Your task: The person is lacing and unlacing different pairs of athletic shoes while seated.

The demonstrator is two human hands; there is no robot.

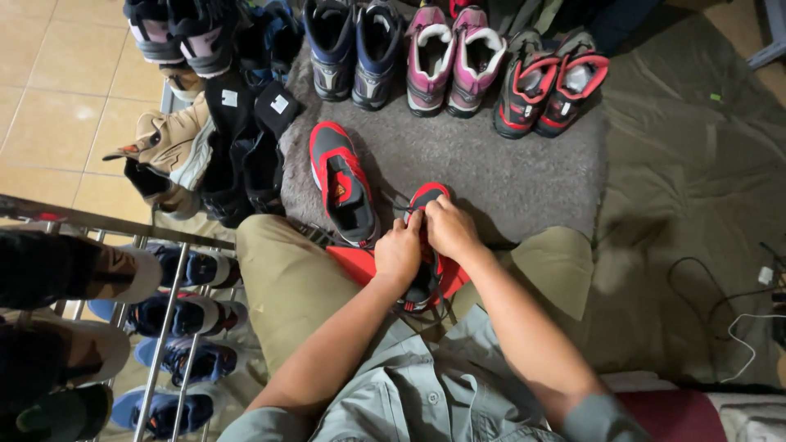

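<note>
1. Where the lower left of the frame begins, a metal shoe rack (164, 327) holds blue and dark shoes (192, 315) on its rails, over a tiled floor (57, 90).
2. At upper left, tan boots (168, 151) and black boots (246, 147) lean together just beside the grey rug (491, 164).
3. Left of centre, a grey and red shoe (344, 184) lies on the rug, toe toward the top of the frame, just beside the person's knee.
4. At centre, the left hand (399, 252) is clenched on the upper part of a second red and black shoe (427, 237), which sits between the person's knees with its toe on the rug.
5. Touching it from the right, the right hand (450, 227) pinches the same shoe near the laces; the fingertips of both hands meet there.
6. Along the top, a navy pair (354, 49), a pink pair (454, 57) and a red and black pair (548, 86) stand in a row on the rug.
7. At right, an olive cloth (688, 164) covers the floor, with thin cables (720, 303) lying on it.
</note>
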